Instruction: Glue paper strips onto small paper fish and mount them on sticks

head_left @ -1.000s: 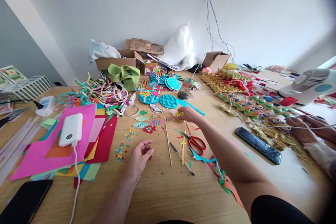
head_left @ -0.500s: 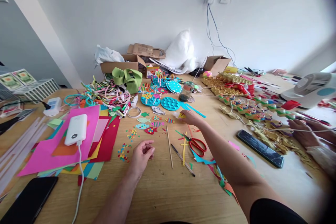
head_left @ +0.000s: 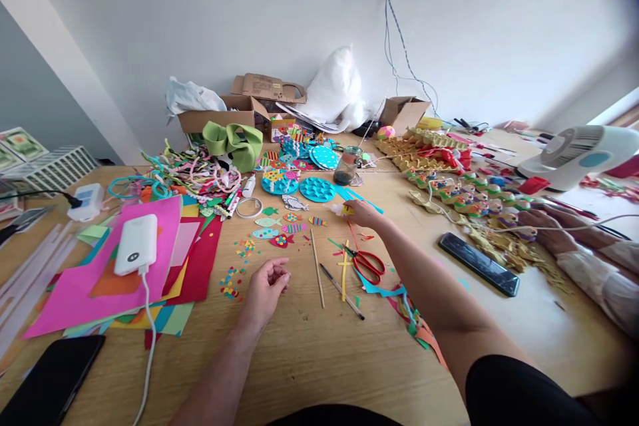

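My left hand rests loosely curled on the wooden table, thumb and forefinger apart, with nothing visible in it. My right hand reaches farther forward, its fingers closed on a small yellow-and-white bottle, partly hidden by the fingers. Just left of that bottle lies a striped paper fish. More paper fish and small coloured paper dots lie beyond and left of my left hand. Between my arms are a thin wooden stick, a pen, a yellow paper strip and red-handled scissors.
Coloured paper sheets and a white power bank lie at left. Blue scalloped discs and a glass jar stand behind. Another person's hands work at right, near a phone, painted egg-carton pieces and a fan.
The whole view has shifted slightly, with more of the other person's arms showing. My right hand still grips the small bottle in about the same place; my left hand has barely moved.
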`<state>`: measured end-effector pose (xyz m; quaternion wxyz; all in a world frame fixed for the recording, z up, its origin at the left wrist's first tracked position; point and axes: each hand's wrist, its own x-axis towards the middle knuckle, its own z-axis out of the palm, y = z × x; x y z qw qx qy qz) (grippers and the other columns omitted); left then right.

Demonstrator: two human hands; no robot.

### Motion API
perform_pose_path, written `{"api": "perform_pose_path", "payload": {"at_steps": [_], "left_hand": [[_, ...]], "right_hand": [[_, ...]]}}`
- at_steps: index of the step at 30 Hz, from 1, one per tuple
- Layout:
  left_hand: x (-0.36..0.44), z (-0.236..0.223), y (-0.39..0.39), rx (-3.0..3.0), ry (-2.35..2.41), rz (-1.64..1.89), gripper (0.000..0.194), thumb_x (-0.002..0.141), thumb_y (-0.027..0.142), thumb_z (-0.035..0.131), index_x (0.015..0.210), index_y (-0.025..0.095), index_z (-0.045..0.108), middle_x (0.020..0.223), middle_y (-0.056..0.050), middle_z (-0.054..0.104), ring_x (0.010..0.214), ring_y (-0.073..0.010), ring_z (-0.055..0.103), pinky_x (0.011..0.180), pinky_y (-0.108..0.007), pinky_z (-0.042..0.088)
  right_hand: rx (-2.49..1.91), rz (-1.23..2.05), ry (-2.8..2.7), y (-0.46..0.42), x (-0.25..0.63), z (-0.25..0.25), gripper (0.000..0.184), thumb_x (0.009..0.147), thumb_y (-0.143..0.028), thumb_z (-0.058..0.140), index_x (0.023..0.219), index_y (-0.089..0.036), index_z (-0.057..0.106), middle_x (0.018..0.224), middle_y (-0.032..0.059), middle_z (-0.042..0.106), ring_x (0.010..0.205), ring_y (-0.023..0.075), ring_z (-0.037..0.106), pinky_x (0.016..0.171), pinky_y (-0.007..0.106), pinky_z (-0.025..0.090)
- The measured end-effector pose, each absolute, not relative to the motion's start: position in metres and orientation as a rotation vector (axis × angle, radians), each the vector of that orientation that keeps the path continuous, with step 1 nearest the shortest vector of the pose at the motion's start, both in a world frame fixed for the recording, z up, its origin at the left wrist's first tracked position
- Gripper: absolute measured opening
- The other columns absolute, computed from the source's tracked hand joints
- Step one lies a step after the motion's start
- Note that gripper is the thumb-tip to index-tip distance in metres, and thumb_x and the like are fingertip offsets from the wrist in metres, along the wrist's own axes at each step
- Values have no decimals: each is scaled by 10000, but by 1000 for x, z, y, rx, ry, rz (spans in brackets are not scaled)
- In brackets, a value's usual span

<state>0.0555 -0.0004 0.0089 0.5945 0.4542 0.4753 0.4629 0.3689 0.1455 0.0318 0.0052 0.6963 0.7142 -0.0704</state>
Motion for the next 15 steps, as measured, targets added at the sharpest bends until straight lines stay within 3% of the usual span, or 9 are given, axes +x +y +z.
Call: {"api": "perform_pose_path", "payload": {"at_steps": [8, 12, 14, 15], "left_hand": [[55, 10, -1, 1043, 1118, 1076, 363, 627, 306, 678, 941, 133, 621, 655, 11, 584, 531, -108, 536, 513, -238, 451], [56, 11, -2, 1029, 1101, 1071, 402, 654, 383, 671, 953, 121, 615, 618, 1, 596, 526, -119, 547, 514, -244, 456], [57, 12, -3, 1026, 1083, 1071, 422, 665, 417, 674, 962, 123, 614, 614, 0, 596, 534, -120, 554, 522, -241, 457], [58, 12, -4, 1028, 1072, 1072, 429, 667, 426, 679, 967, 126, 613, 624, -1, 598, 542, -120, 557, 527, -240, 458]], "right_hand": [[2276, -297, 2343, 134, 368, 40, 412, 764, -249, 615, 1164, -148, 596, 1114, 136, 642, 992, 255, 591, 809, 308, 428], [2312, -397, 2464, 114, 359, 52, 398, 785, -286, 590, 1160, -156, 594, 1035, 87, 666, 895, 215, 612, 760, 287, 451], [2297, -582, 2553, 99, 349, 58, 387, 797, -336, 568, 1146, -171, 599, 968, 52, 677, 817, 185, 619, 701, 265, 469], [2286, -874, 2619, 90, 343, 60, 396, 790, -360, 574, 1132, -161, 604, 934, 54, 677, 775, 180, 616, 674, 270, 475]]}}
